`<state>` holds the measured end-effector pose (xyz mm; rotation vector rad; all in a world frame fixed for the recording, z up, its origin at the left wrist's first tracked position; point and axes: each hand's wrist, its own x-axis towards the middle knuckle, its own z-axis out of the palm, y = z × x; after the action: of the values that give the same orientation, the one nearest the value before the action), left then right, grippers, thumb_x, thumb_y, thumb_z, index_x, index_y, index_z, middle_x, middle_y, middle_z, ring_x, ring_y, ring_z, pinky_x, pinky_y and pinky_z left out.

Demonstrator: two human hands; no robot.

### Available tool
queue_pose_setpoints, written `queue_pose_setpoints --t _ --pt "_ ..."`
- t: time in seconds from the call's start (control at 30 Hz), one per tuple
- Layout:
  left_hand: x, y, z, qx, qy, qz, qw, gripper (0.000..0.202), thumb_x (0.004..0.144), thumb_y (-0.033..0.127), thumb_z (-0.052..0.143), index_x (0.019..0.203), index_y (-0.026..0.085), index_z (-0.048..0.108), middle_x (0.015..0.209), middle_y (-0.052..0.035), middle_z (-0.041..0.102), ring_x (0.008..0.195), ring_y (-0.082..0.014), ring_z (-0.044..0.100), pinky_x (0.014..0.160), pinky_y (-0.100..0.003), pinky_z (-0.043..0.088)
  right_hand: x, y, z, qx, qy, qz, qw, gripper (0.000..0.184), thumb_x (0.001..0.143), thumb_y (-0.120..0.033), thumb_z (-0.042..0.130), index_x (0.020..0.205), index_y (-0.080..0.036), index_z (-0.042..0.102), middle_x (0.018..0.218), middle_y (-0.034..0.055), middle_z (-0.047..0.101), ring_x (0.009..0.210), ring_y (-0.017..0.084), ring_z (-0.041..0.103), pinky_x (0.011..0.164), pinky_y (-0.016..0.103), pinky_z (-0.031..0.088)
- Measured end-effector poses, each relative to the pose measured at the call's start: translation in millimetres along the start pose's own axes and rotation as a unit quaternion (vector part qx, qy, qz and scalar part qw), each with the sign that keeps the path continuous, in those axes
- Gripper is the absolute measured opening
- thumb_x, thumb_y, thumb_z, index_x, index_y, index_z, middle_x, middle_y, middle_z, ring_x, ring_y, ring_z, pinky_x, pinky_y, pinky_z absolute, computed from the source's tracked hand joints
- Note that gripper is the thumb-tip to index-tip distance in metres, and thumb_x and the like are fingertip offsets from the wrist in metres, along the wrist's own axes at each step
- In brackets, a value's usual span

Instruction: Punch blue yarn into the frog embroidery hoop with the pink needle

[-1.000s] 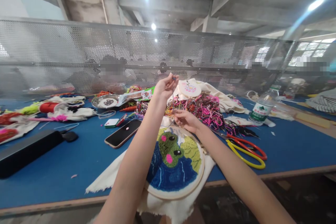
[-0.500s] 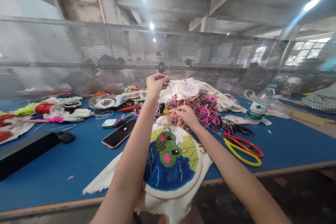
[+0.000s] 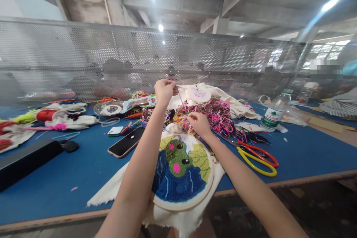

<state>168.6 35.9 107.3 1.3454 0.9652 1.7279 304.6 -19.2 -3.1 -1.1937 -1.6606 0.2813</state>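
Note:
My left hand point(image 3: 164, 91) is raised over the far side of the table, its fingers pinched on a thin dark strand of yarn point(image 3: 181, 98) that slants down to the right. Lower and to the right, my right hand point(image 3: 199, 124) is closed in a pinch in front of a tangled heap of coloured yarn point(image 3: 220, 115). What its fingertips hold is too small to make out. Nearest me, below both hands, an embroidery hoop point(image 3: 184, 189) leans with white cloth around it. Its stitching shows a green smiling figure, dark blue water and yellow-green leaves. My left forearm covers its left edge.
Red-and-yellow scissors point(image 3: 258, 160) lie right of the hoop, a water bottle point(image 3: 275, 113) behind them. Left are a phone point(image 3: 125, 143), a metal dish point(image 3: 97, 108), a red yarn spool point(image 3: 46, 115) and a black bar point(image 3: 30, 161). A smaller hoop point(image 3: 199, 93) rests behind the yarn. A perforated screen point(image 3: 139, 50) closes the back.
My left hand has shifted slightly left and down with the strand. My right hand stays almost in place, still pinched. A loop of blue thread now shows above the hoop.

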Motion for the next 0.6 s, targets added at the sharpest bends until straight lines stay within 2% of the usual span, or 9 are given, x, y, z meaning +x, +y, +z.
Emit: queue_pose_setpoints --t 0.17,0.4,0.5,0.6 --pt "-2.8 7.0 -3.7 -0.032 -0.042 -0.041 0.998 0.017 0.073 0.013 0.064 0.058 0.011 0.056 0.046 -0.0022 0.059 0.048 -0.0146 0.064 0.060 -0.030 0.056 2.0 1.2 -0.7 0.041 -0.032 0.014 0.999 0.019 0.071 -0.026 0.051 0.060 -0.016 0.062 0.052 -0.0007 0.056 0.051 0.013 0.048 0.052 0.024 0.034" --pt "-1.5 5.9 -8.1 -0.075 -0.082 -0.049 0.993 0.012 0.076 0.013 0.064 0.066 0.011 0.058 0.051 0.0002 0.060 0.048 -0.0104 0.061 0.063 -0.028 0.054 2.9 2.8 0.1 0.105 -0.031 0.037 0.993 0.016 0.069 -0.028 0.056 0.062 -0.016 0.064 0.054 -0.0003 0.058 0.057 0.014 0.051 0.059 0.025 0.037" --pt "1.2 3.8 -12.7 -0.088 -0.126 -0.054 0.987 0.005 0.075 0.014 0.066 0.072 0.010 0.064 0.056 -0.0008 0.063 0.049 -0.0089 0.060 0.062 -0.025 0.052 5.1 4.3 -0.1 0.147 -0.052 0.056 0.986 0.015 0.068 -0.027 0.056 0.063 -0.016 0.064 0.058 0.0004 0.061 0.061 0.015 0.054 0.062 0.026 0.039" --pt "5.7 -0.8 -21.0 -0.131 -0.186 -0.067 0.972 0.006 0.074 0.017 0.068 0.079 0.012 0.069 0.063 -0.0018 0.065 0.055 -0.0089 0.062 0.063 -0.023 0.051 8.0 4.1 -1.7 0.210 -0.112 0.076 0.968 0.014 0.065 -0.027 0.058 0.065 -0.016 0.065 0.064 0.0010 0.064 0.064 0.015 0.057 0.067 0.027 0.042"
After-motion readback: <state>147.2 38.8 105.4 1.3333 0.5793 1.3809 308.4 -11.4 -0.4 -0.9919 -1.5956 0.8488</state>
